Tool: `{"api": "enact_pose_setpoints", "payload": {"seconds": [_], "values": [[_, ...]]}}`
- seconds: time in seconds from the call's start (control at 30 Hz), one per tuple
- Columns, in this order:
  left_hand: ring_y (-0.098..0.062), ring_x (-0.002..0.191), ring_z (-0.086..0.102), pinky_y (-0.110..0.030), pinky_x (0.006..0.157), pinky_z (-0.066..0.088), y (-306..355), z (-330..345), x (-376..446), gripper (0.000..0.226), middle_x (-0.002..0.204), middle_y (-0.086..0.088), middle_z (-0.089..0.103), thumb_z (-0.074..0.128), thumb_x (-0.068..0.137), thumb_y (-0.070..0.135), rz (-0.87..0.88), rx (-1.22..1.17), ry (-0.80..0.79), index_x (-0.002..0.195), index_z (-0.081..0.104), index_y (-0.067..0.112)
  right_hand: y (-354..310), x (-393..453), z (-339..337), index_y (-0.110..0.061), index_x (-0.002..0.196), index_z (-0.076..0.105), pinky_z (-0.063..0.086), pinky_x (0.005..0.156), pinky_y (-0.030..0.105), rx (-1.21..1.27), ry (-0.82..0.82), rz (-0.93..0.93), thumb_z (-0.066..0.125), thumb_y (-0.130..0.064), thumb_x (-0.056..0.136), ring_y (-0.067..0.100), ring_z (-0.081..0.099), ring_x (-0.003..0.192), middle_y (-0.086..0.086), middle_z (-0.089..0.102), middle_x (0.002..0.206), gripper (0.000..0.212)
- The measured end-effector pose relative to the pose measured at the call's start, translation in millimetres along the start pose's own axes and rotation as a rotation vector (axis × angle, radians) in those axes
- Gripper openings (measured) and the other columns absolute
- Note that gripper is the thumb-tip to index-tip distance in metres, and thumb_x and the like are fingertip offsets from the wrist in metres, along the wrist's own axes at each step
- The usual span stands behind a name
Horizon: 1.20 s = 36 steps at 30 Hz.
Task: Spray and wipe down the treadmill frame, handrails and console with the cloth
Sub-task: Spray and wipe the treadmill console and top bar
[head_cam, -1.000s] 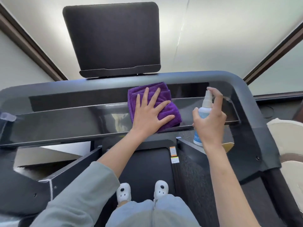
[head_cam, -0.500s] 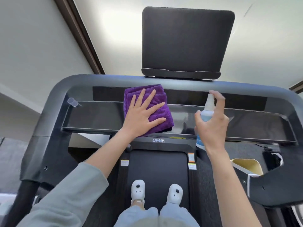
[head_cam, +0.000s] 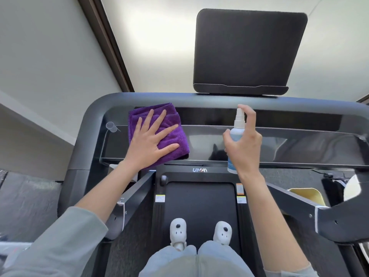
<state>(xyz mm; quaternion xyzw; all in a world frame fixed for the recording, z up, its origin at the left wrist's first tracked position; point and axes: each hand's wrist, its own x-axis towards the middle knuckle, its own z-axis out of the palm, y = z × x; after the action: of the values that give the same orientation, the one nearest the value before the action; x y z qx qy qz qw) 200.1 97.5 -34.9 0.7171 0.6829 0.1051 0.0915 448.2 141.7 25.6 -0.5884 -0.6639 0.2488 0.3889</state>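
Head view shows the left hand (head_cam: pixel 150 141) pressing flat on the soft, floppy cloth (head_cam: pixel 171 134), best steered by palm, while the right hand (head_cam: pixel 245 144) grips the light spray bottle (head_cam: pixel 235 134).

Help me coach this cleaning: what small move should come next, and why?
Probably slide the left hand, lying flat on the purple cloth, rightward along the glossy console. The cloth sits near the console's left end, and the right hand holds the spray bottle over the unwiped stretch.
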Motion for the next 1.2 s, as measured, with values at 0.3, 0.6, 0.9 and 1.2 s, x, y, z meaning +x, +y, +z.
{"api": "enact_pose_setpoints", "payload": {"seconds": [0.3,0.6,0.9,1.2], "values": [[-0.025,0.151,-0.012,-0.054,0.120,-0.007,-26,-1,9,0.066,0.164,0.006,0.002,0.020,0.087,0.077,0.165,0.040,0.007,0.147,0.023,0.050,-8,-4,5,-0.021,0.137,0.043,0.051,0.061,0.047,-0.041,0.035,-0.036,0.060,-0.002,0.084,0.028,0.052,0.057,-0.001,0.051,0.066,0.058],[-0.034,0.148,-0.019,-0.057,0.116,-0.015,57,27,67,0.064,0.164,-0.002,-0.010,0.022,0.094,0.071,0.253,0.182,0.044,0.152,0.016,0.047,-1,-4,-19,-0.023,0.135,0.041,0.049,0.054,0.032,-0.050,0.092,-0.080,0.062,-0.002,0.086,0.020,0.054,0.055,-0.003,0.053,0.070,0.057],[-0.034,0.149,-0.014,-0.057,0.116,-0.014,116,42,97,0.064,0.165,-0.001,-0.007,0.018,0.093,0.071,0.362,0.205,0.031,0.152,0.017,0.047,41,6,-66,-0.032,0.132,0.040,0.055,0.060,0.049,-0.027,0.164,0.040,0.059,-0.004,0.086,0.032,0.059,0.053,0.002,0.054,0.066,0.057],[-0.033,0.150,-0.012,-0.058,0.117,-0.010,195,62,123,0.063,0.165,-0.002,-0.003,0.013,0.094,0.069,0.403,0.205,0.039,0.152,0.022,0.044,106,23,-137,-0.029,0.132,0.042,0.053,0.056,0.049,-0.070,0.235,0.105,0.061,-0.002,0.085,0.028,0.057,0.055,-0.002,0.049,0.065,0.057]]}}
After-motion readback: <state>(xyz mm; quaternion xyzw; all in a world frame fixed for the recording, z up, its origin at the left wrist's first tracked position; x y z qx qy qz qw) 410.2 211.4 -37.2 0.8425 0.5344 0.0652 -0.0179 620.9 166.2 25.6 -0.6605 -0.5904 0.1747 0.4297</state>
